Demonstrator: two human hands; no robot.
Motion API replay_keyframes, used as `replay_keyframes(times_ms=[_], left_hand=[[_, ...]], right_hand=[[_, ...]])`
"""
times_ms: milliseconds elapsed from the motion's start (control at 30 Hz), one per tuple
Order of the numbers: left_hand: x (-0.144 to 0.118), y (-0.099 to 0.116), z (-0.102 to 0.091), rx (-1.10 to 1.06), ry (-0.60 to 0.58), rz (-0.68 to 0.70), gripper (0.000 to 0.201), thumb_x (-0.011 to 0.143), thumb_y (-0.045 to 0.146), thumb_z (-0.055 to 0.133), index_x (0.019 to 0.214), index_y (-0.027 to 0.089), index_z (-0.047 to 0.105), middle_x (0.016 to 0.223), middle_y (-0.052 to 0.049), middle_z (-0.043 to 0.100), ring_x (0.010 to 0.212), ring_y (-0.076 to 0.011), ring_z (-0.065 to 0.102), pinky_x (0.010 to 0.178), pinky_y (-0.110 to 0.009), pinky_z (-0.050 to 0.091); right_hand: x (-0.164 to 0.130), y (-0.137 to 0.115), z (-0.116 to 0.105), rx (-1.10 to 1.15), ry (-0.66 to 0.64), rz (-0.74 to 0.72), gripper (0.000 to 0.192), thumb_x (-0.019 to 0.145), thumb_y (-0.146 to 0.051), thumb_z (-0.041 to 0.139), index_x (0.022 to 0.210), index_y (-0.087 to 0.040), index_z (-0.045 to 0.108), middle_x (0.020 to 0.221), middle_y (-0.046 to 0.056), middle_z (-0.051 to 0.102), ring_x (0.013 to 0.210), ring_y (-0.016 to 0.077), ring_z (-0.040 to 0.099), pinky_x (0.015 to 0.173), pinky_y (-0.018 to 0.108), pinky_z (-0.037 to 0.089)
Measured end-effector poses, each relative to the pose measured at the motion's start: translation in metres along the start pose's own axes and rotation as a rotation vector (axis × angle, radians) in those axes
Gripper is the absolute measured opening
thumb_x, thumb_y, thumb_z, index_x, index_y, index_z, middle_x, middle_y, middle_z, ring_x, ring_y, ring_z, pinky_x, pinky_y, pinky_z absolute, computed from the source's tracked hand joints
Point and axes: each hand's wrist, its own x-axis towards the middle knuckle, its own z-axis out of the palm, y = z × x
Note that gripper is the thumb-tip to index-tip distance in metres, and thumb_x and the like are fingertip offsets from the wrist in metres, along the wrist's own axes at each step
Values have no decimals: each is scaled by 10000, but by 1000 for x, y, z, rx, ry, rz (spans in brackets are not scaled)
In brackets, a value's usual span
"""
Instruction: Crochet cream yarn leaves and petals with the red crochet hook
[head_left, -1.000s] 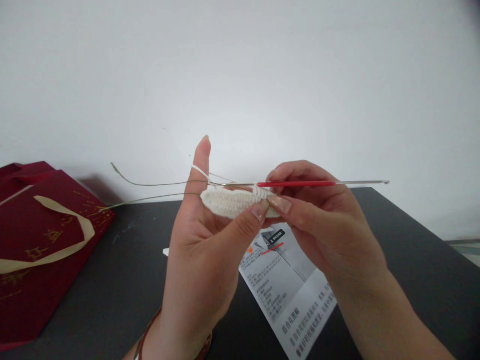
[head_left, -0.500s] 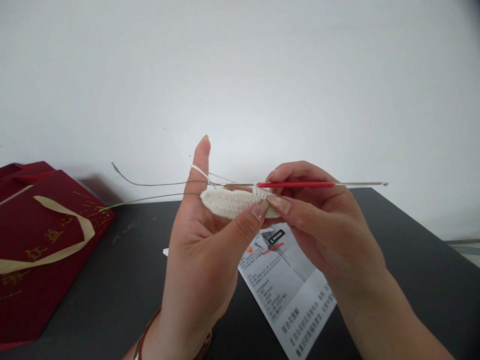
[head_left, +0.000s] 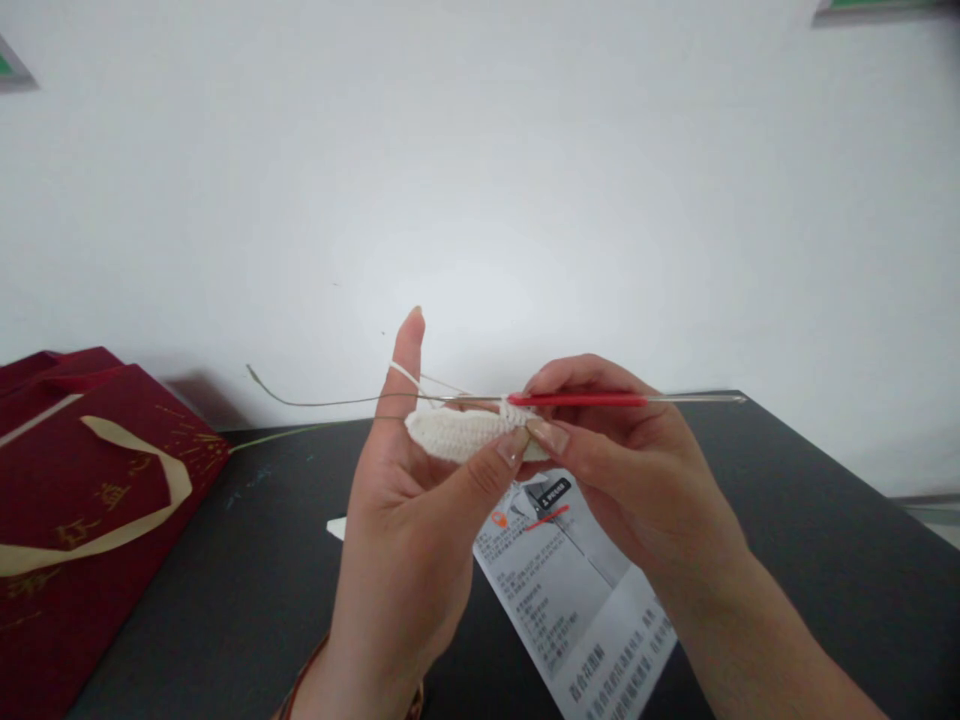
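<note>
Left hand (head_left: 409, 520) pinches a small white crocheted piece (head_left: 457, 433); right hand (head_left: 637, 470) fingers closed round a red-handled metal crochet hook (head_left: 592, 399).

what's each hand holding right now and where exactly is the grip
The left hand pinches the white crochet piece at its lower edge, yarn looped over the raised forefinger. The right hand grips the crochet hook on its red handle.

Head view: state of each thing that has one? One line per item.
left hand: pinching the crochet piece, index finger raised with yarn over it
right hand: gripping the crochet hook
crochet hook: level, tip in the piece
crochet piece: held off the table, unfinished
yarn: taut over the finger
instruction sheet: flat, face up
red gift bag: lying on its side
</note>
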Motion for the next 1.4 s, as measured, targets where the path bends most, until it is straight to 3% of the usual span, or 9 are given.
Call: replay_keyframes(times_ms=[467,800,967,1400], left_hand=[[0,2,-2,-33,-43,-5,855,782,56,692,1477,360,298,762,24,744,668,-104,690,666,-201,561],[2,4,0,-18,8,-14,836,746,68,728,1448,356,376,759,6,744,673,-125,702,679,-212,558],[3,4,-1,-16,53,-37,786,743,74,733,1397,403,445,751,39,691,638,-89,666,647,-175,534],[-3,10,4,2,69,-69,800,754,85,723,1425,387,407,713,13,712,623,-105,662,639,-190,533]], right_hand=[[-1,-1,0,21,10,18,149,779,-106,734,875,-217,711,775,-22,694,671,84,659,610,173,588],[-2,0,1,22,50,54,146,743,-154,778,857,-222,717,796,-10,700,642,90,649,602,200,591],[0,-1,2,42,50,56,148,736,-146,784,849,-217,720,785,-10,693,644,88,649,610,191,583],[0,-5,4,44,61,56,154,710,-153,802,830,-217,729,769,-12,684,639,90,630,590,185,579]])
